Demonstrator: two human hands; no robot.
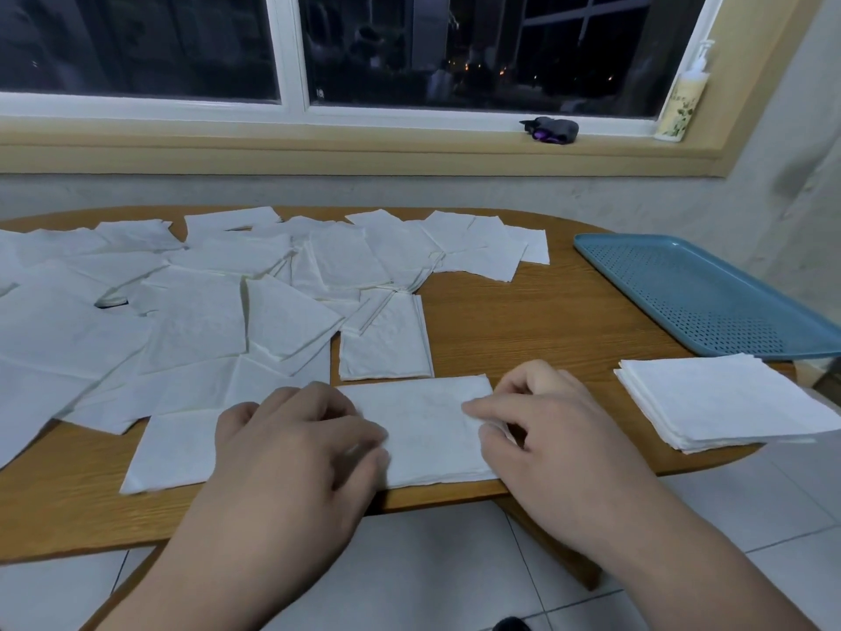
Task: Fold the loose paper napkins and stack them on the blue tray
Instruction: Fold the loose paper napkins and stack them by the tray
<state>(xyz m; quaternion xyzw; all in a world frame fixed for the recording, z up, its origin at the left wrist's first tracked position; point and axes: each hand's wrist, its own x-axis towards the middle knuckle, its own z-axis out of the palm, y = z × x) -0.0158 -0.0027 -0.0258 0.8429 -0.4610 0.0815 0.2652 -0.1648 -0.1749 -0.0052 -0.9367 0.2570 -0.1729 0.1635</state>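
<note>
The right hand pinches the right edge of a white napkin between thumb and finger. The left hand sits on the napkin's left side with bent fingers. It is blurry, so I cannot tell if it pinches the paper or only pushes down.

The napkin lies at the near edge of the desk. To the right is a folded stack, on the desk and not on the blue tray behind it. The loose napkins cover the left side.

The paper looks thin, so a hard pull could tear it. If the edges do not line up, the fold will be crooked. The napkin is so near the desk edge that a push could slide it off.

The left hand hides part of the napkin. The loose napkins and the tray are cut off at the sides, so I cannot count them or see the whole tray.
</note>
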